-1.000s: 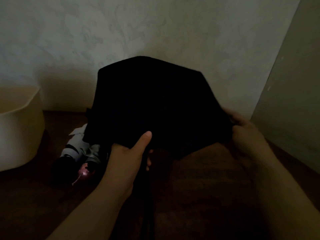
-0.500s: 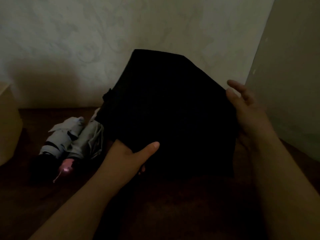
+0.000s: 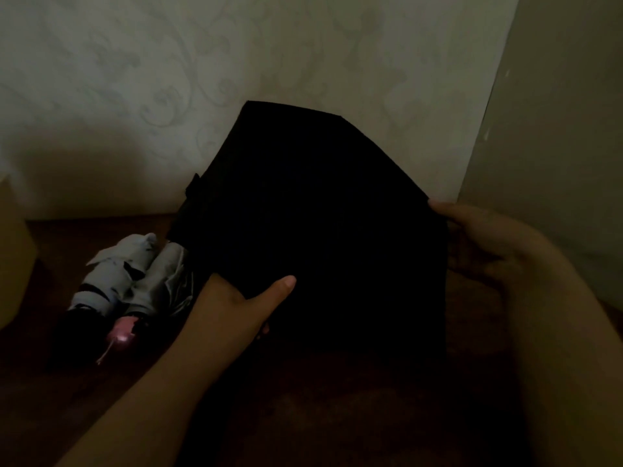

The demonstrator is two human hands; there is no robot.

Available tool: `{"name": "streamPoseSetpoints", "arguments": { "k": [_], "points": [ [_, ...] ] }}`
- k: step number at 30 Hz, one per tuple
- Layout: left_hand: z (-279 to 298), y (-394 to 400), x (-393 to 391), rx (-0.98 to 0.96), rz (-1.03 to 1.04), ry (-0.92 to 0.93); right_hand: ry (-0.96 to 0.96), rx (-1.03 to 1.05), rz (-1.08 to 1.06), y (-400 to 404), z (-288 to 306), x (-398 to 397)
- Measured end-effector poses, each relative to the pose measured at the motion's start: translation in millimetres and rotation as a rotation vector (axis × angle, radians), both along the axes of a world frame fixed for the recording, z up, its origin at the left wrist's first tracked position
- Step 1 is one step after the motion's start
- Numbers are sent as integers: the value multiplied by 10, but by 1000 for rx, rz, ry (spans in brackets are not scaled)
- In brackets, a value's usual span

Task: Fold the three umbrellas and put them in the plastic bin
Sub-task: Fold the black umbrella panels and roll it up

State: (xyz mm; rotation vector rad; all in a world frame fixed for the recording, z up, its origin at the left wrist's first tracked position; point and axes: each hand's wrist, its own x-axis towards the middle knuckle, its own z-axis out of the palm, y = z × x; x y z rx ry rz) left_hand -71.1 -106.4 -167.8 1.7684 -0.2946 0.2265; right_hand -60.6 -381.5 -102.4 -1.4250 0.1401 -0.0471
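A black umbrella (image 3: 320, 224) fills the middle of the dim view, its canopy gathered into a broad dark shape above the brown surface. My left hand (image 3: 236, 305) grips its lower left part, thumb lying across the fabric. My right hand (image 3: 488, 244) pinches the canopy's right edge with curled fingers. Two folded light grey umbrellas (image 3: 135, 281) lie side by side on the surface at the left, one with a pink handle end (image 3: 123, 335). A sliver of the cream plastic bin (image 3: 13, 257) shows at the far left edge.
A patterned wall (image 3: 236, 79) stands close behind the umbrella. A plain panel (image 3: 556, 129) rises at the right. The brown surface (image 3: 337, 416) stretches toward me below the hands.
My right hand, open with fingers spread half a second ago, has dropped and closed on the canopy's right edge. The view has shifted right, so the bin has nearly left the frame.
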Motion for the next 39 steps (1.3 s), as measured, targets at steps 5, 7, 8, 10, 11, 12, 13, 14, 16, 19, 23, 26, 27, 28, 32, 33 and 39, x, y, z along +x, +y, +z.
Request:
{"name": "streamPoseSetpoints", "arguments": {
  "k": [5, 7, 8, 10, 11, 12, 13, 14, 16, 19, 23, 26, 27, 28, 32, 33, 39],
  "points": [
    [12, -9, -19, 24, -22, 6, -151, 13, -113, 137, 40, -8],
    [14, -18, -25, 22, -23, 1, -265, 145, -143, 172, 77, -23],
    [17, -21, -28, 13, -22, 3, -304, 210, -155, 180, 95, -35],
    [26, -28, -35, -18, -34, 24, -324, 282, -198, 157, 98, -17],
    [30, -30, -42, -35, -42, 40, -305, 283, -216, 153, 84, -2],
    [32, -31, -42, -54, -44, 52, -268, 260, -220, 166, 67, 4],
    [39, -29, -47, -71, -40, 63, -220, 215, -208, 170, 35, 30],
    [42, -29, -46, -82, -33, 69, -174, 169, -186, 175, 3, 53],
    [50, -24, -42, -88, -31, 69, -145, 131, -163, 200, -19, 75],
    [61, -30, -44, -97, -46, 86, -242, 246, -185, 193, 15, 88],
    [57, -67, -58, -155, -51, 141, -211, -258, -531, 286, -12, 61],
    [58, -104, -88, -183, -42, 161, -347, -871, -563, 645, 58, -173],
    [60, -108, -97, -191, -39, 160, -309, -968, -436, 812, 85, -251],
    [63, -113, -105, -196, -39, 159, -230, -1038, -305, 972, 102, -312],
    [85, -155, -136, -214, -79, 170, -52, -1039, -113, 1134, -4, -220],
    [93, -172, -151, -221, -94, 181, -58, -946, -84, 1113, -28, -176],
    [113, -224, -189, -201, -152, 215, -140, -210, 170, 1203, -124, -145]
  ]
}}
